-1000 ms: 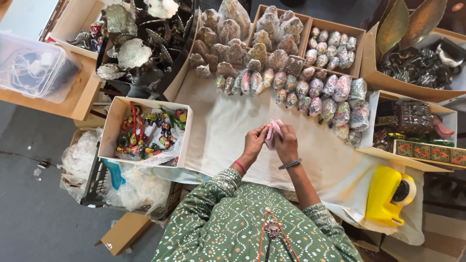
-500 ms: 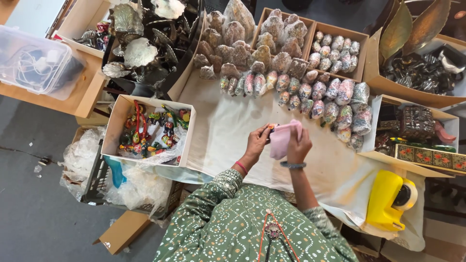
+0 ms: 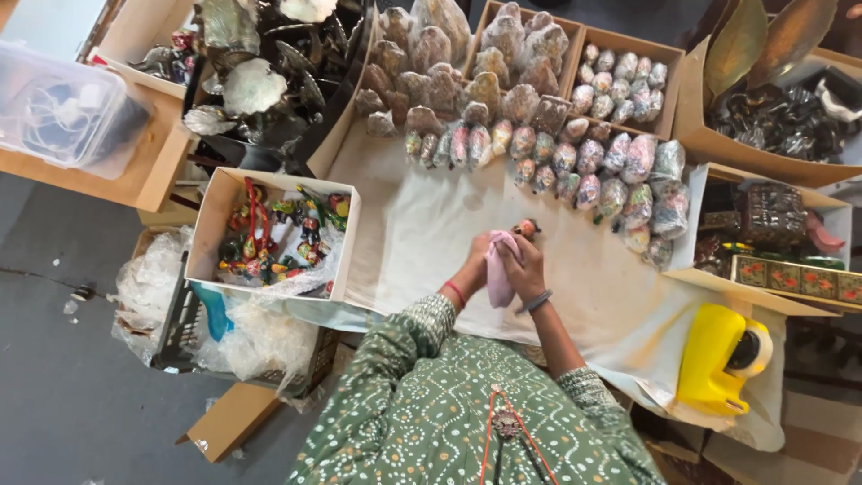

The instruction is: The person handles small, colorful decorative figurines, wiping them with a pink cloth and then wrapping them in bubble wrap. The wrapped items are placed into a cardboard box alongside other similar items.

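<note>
Gripping a pale pink cloth (image 3: 497, 269) from both sides, the left hand (image 3: 473, 260) and the right hand (image 3: 527, 268) meet over the bare middle of the cream table cover (image 3: 422, 224), each with fingers curled into the fabric. A small painted figurine (image 3: 526, 228) pokes out just above the cloth, at the right hand's fingertips; how much of it the cloth hides cannot be told.

The cloth looks soft and limp, light enough to fold around whatever it wraps and easy to pinch anywhere along an edge. By my reading the figurine is small, light and rigid, with a glossy painted surface that could chip or slip, so it is best cupped around its body through the cloth rather than by any thin projecting part.

It shows reddish and dark colours, much like the bright pieces in the white cardboard box (image 3: 224, 202) to the left. Rows of bubble-wrapped ornaments (image 3: 588, 175) lie beyond the hands.
</note>
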